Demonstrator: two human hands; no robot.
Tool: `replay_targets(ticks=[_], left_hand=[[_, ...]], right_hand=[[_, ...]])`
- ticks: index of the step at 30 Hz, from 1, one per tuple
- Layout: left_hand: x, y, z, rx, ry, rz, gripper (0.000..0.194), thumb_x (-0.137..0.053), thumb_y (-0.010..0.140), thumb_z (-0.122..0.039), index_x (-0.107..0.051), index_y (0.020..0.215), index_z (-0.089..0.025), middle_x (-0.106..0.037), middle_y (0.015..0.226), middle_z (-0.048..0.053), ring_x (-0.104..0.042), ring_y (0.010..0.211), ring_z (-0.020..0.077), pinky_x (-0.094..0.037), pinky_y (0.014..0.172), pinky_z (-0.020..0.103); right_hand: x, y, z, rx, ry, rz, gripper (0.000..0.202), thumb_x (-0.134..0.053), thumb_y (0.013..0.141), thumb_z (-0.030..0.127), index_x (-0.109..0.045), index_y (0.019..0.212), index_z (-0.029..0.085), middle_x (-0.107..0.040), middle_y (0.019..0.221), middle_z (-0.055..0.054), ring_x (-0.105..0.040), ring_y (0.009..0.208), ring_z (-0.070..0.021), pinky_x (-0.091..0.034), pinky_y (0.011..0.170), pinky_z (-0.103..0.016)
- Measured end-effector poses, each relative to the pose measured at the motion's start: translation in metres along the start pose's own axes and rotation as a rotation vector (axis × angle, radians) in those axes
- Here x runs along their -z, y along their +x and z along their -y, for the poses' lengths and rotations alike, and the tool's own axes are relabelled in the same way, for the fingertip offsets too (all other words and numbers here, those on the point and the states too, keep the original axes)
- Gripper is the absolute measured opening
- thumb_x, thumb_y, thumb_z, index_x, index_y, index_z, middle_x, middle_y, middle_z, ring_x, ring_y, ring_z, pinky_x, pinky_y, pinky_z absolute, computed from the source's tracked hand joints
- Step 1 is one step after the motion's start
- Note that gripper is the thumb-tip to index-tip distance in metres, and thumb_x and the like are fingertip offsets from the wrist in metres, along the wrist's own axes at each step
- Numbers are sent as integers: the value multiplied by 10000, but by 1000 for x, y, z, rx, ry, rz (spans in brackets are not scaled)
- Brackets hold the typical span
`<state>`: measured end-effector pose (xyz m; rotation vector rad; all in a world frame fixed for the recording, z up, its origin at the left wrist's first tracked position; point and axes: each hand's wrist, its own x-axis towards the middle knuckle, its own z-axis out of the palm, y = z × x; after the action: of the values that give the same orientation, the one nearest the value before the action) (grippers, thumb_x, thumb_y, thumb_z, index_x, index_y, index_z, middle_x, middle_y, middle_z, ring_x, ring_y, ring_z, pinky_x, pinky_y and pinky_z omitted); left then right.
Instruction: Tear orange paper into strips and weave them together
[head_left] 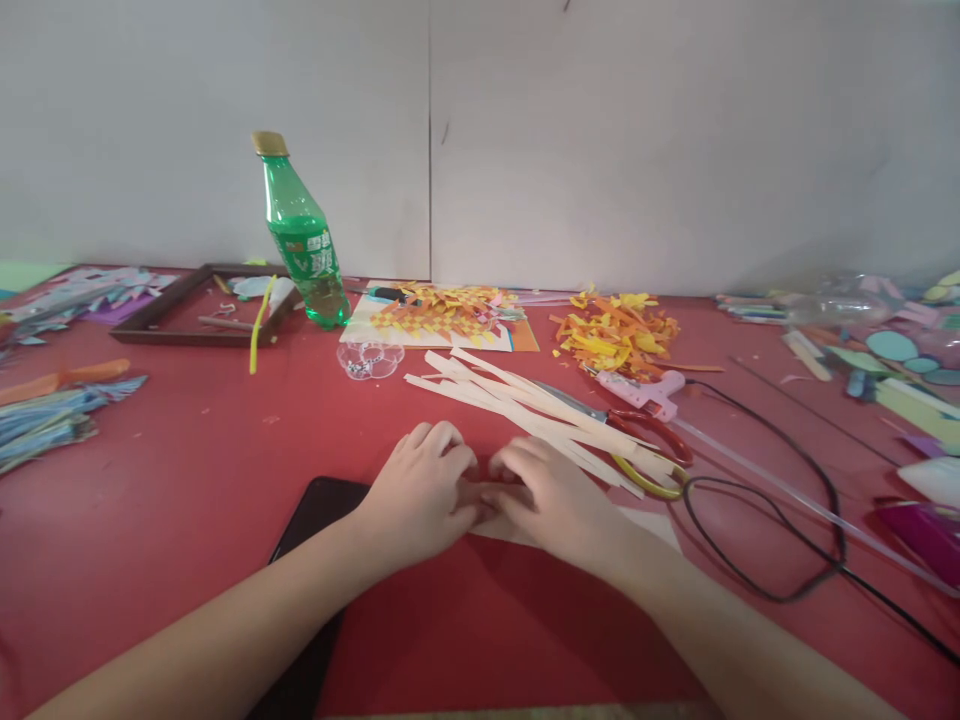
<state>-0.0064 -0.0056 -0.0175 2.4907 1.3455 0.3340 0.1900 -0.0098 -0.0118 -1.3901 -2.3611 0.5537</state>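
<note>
My left hand [424, 490] and my right hand [559, 505] meet above the red table, fingers bent and fingertips close together. Between them they pinch what looks like a pale paper strip [480, 494], mostly hidden by the fingers. Beneath my right hand lies a flat cream paper piece [651, 524]. Just beyond the hands is a loose bundle of cream paper strips [517, 405], lying across scissors [651, 432] with red and yellow handles. A black phone-like slab [319, 510] lies partly under my left forearm.
A pink glue gun [646, 392] with a looping black cord [750, 590] lies to the right. Yellow and orange paper scraps [619, 335] are heaped at the back. A green bottle [304, 245] leans beside a brown frame [180, 338]. Near it is a clear flower-shaped dish [370, 360].
</note>
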Motion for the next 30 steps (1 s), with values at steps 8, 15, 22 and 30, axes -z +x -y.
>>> replay_targets(ticks=[8, 15, 22, 30], left_hand=[[3, 7, 2, -34, -100, -16, 63, -558, 840, -208, -496, 834, -199, -579, 876, 35, -544, 830, 215, -445, 765, 363], [9, 6, 2, 132, -389, -167, 98, -605, 848, -299, -547, 887, -230, -657, 887, -2, -621, 835, 191, -463, 721, 304], [12, 11, 3, 382, -826, -394, 375, -720, 745, -388, -555, 1034, -216, -639, 790, -8, -628, 724, 162, -501, 662, 287], [9, 13, 10, 444, -1031, -292, 276, -697, 769, -432, -573, 797, -187, -625, 714, -11, -540, 576, 110, -455, 481, 213]], right_hand=[[-2, 0, -1, 70, 15, -52, 148, -503, 864, 46, -566, 855, 180, -605, 923, -68, -555, 895, -212, -451, 792, -343], [4, 1, 0, -58, 18, -75, 151, -446, 927, 133, -560, 851, 197, -650, 785, -32, -604, 737, -193, -433, 647, -300], [11, 0, -4, -42, -96, -309, 133, -460, 924, 184, -588, 900, 212, -704, 826, -46, -652, 736, -208, -453, 650, -310], [3, 1, -7, 110, -174, -386, 265, -583, 900, 324, -522, 1125, 197, -693, 1050, -124, -660, 993, -284, -520, 820, -399]])
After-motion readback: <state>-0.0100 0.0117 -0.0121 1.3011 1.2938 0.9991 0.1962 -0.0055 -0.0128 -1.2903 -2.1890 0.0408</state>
